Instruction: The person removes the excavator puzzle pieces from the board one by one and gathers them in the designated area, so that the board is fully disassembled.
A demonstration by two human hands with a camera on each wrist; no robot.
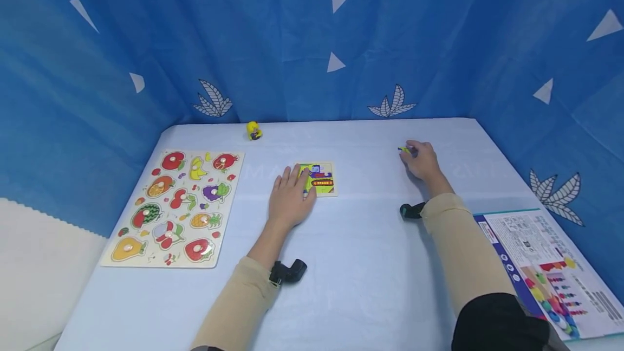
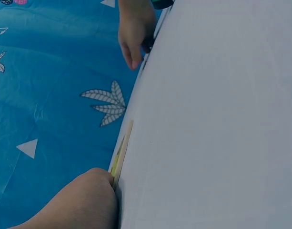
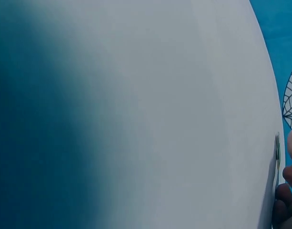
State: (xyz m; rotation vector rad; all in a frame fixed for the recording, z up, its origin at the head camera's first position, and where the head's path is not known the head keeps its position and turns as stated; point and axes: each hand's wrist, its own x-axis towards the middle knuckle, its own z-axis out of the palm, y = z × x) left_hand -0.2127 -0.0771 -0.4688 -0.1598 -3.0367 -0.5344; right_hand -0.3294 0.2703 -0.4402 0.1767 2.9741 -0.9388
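- Head view, clock centred on the vehicle puzzle (image 1: pixel 323 183): white table (image 1: pixel 351 264) bearing faint lettering.
- Fruit board (image 1: pixel 170 212), nine o'clock.
- Package (image 1: pixel 526 242), four; its print too small to read.
- Left hand (image 1: pixel 290 196), eight: fingers straight, touching the puzzle.
- Right hand (image 1: pixel 420 161), three: thumb and fingers narrowed, pinching.
- Yellow figurine (image 1: pixel 253 130), ten.
- Small piece (image 1: pixel 404 150), in that pinch.

Puzzle (image 1: pixel 323 179) — smooth face, wood-like edge; backdrop (image 1: pixel 268 31) — creased, cloth-like; tabletop covering (image 1: pixel 351 253) smooth, matt.

Left fingers (image 1: pixel 294 176) straight, right fingers (image 1: pixel 416 145) pinching, arms (image 1: pixel 465 256) outstretched
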